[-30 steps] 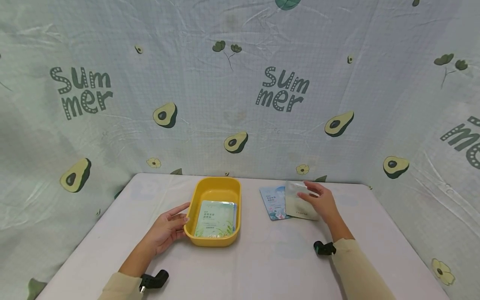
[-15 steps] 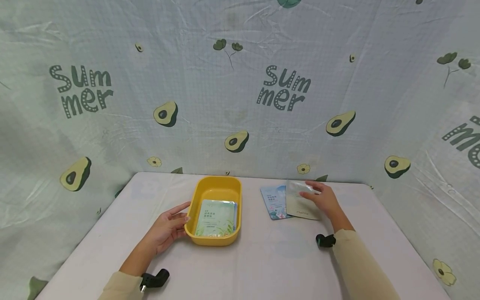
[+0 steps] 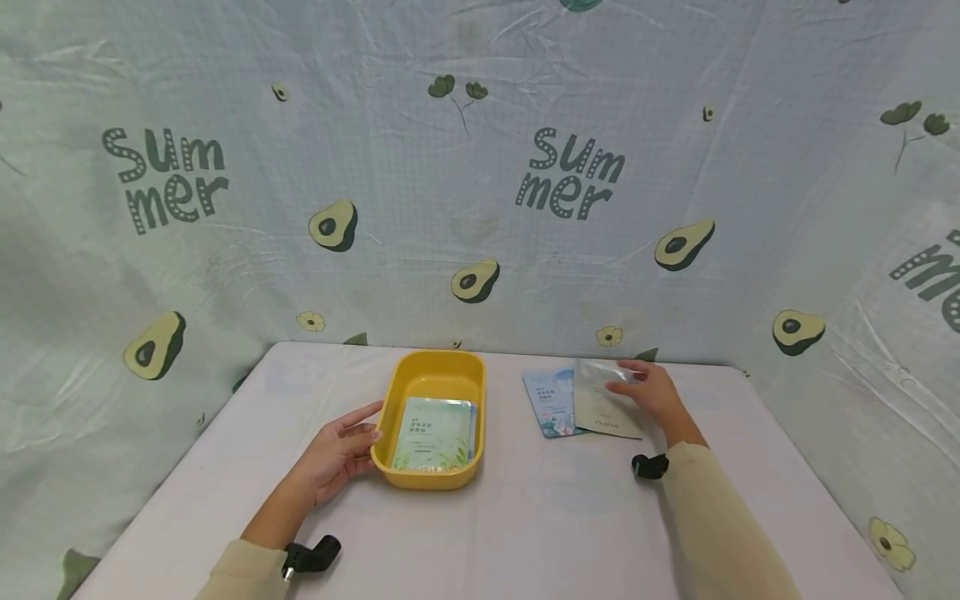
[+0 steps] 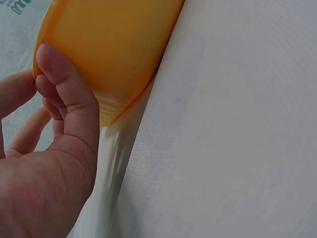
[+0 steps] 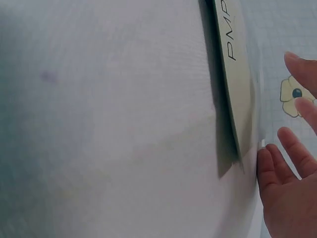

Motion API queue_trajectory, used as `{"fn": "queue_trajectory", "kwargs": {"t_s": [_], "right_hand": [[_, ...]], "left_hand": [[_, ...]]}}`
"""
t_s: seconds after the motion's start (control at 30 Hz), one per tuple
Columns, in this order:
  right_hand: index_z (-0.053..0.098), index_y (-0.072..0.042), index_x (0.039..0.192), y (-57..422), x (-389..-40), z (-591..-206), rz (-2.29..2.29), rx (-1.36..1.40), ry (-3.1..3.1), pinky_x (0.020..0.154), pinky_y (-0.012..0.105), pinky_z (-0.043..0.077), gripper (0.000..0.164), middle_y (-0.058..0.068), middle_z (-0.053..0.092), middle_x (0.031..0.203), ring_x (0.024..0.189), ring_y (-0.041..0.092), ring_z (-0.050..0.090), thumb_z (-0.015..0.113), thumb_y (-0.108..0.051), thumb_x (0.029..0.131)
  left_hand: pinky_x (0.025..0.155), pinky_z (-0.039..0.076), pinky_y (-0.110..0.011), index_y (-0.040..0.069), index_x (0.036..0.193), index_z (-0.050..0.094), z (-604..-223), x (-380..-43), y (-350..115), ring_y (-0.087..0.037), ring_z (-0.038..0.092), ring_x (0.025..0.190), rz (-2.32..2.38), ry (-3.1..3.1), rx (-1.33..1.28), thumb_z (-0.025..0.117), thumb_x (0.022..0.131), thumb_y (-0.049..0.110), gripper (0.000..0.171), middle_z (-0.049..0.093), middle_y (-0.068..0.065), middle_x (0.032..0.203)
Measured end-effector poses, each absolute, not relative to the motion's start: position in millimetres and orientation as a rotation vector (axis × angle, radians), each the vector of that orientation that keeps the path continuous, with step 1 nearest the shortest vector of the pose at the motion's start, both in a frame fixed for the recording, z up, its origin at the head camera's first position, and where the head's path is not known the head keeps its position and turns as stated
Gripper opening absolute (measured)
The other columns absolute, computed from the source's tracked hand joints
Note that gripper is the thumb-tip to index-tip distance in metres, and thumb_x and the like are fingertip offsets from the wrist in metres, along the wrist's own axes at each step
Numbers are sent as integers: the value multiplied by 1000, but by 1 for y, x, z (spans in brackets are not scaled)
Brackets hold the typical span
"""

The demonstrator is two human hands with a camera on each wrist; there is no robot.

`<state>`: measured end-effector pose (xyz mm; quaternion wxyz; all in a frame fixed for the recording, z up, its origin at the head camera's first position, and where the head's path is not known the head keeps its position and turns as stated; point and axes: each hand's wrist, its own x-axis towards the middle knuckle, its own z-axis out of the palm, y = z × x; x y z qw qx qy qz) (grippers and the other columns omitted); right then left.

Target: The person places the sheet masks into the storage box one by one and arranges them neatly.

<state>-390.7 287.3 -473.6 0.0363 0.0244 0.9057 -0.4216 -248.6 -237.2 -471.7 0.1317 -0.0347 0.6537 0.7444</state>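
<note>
Across the worktop (image 3: 540,517), one side gripped, the other loose

At the left side of the yellow tub (image 3: 442,387), the left hand (image 3: 337,458) pinches the wall, its thumb lapping the rim and its fingers against the outside, probably to keep the tub from sliding. The right hand (image 3: 656,396) has thumb and fingers apart, clamped on nothing, about the far right corner of the cream packet (image 3: 603,412); the spread would suit taking it by its edge. Whether a fingertip touches it, I cannot tell. Seen from the right wrist, the packet's near edge stands off the worktop above its own shadow, likely because it partly overlies the blue packet (image 3: 553,404) on its left. That overlap covers the blue packet's right edge and could shift it with any pull.

Inside the tub, the green packet (image 3: 431,433) lies towards the near end, mostly hiding a bluish packet (image 3: 473,429) whose edge shows on the right. The tub's right wall stands between these and the pair outside. Behind the worktop hangs a patterned cloth (image 3: 405,167).
</note>
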Motion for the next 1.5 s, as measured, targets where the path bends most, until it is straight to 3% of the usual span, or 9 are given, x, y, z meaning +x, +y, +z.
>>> {"fn": "queue_trajectory", "kwargs": {"t_s": [1.0, 1.5], "right_hand": [[46, 2, 150, 282, -407, -470, -1039, 67, 2822, 117, 61, 35, 74, 35, 41, 152, 137, 49, 43, 78, -27, 90], [41, -2, 153, 286, -410, -467, -1007, 86, 2756, 117, 64, 32, 78, 32, 38, 153, 136, 47, 40, 78, -32, 91]], "left_hand": [[77, 62, -27, 12, 161, 32, -473, -249, -239, -16, 69, 84, 2174, 1881, -104, 64, 100, 10, 70, 63, -4, 112], [77, 61, -26, 14, 162, 32, -470, -250, -238, -17, 69, 86, 2169, 1871, -103, 64, 100, 11, 69, 64, -5, 115]]}}
